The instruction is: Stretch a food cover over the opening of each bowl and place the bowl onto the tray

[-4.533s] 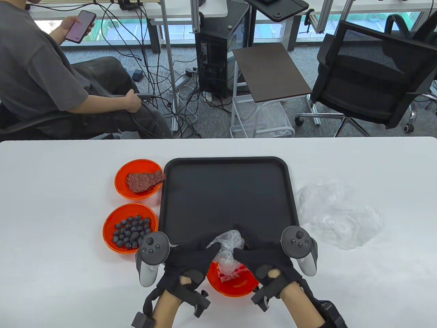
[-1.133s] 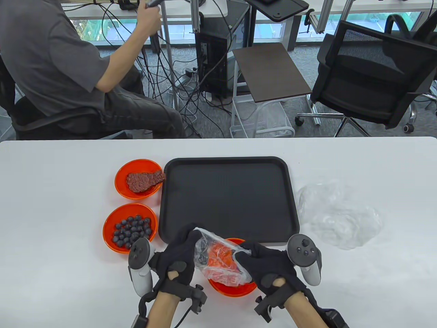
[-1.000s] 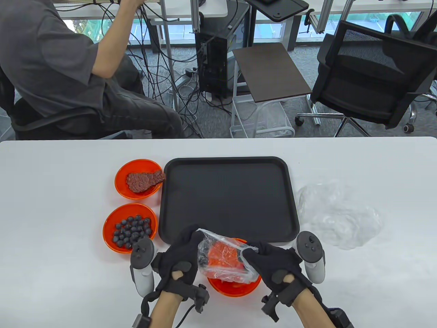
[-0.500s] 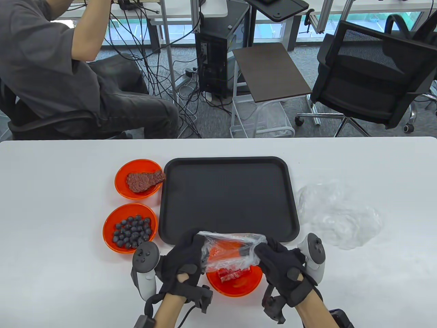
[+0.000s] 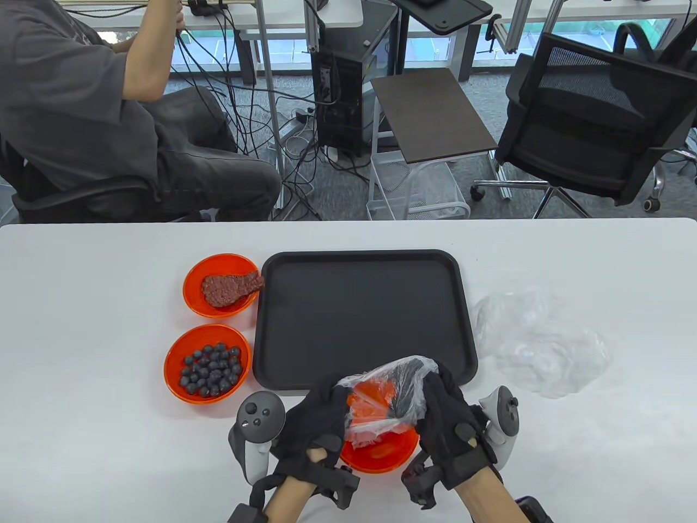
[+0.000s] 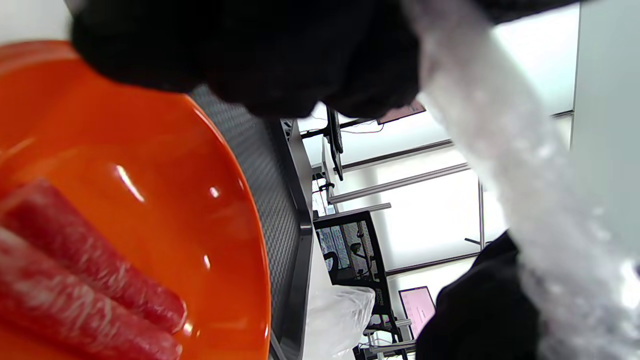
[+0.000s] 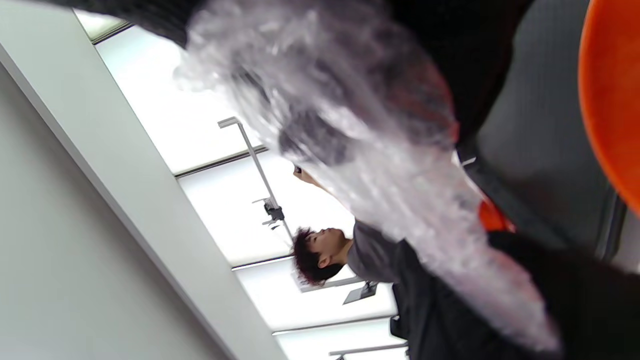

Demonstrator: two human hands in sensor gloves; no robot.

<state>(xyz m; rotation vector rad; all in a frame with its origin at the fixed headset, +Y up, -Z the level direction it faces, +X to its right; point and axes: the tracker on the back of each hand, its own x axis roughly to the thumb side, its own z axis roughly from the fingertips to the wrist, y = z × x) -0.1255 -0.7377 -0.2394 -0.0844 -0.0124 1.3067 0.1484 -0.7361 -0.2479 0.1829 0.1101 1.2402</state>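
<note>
Your left hand (image 5: pixel 318 422) and your right hand (image 5: pixel 449 419) both pinch the clear plastic food cover (image 5: pixel 395 389), stretched above the orange bowl of red meat slices (image 5: pixel 381 455). The bowl sits on the table, just before the black tray (image 5: pixel 362 316).

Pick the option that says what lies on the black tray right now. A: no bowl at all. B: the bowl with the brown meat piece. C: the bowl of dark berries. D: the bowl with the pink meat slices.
A: the black tray holds no bowl; the bowl of dark berries and the bowl with the brown meat piece sit on the table to its left, and the bowl with the pink meat slices sits on the table in front of it.
</note>
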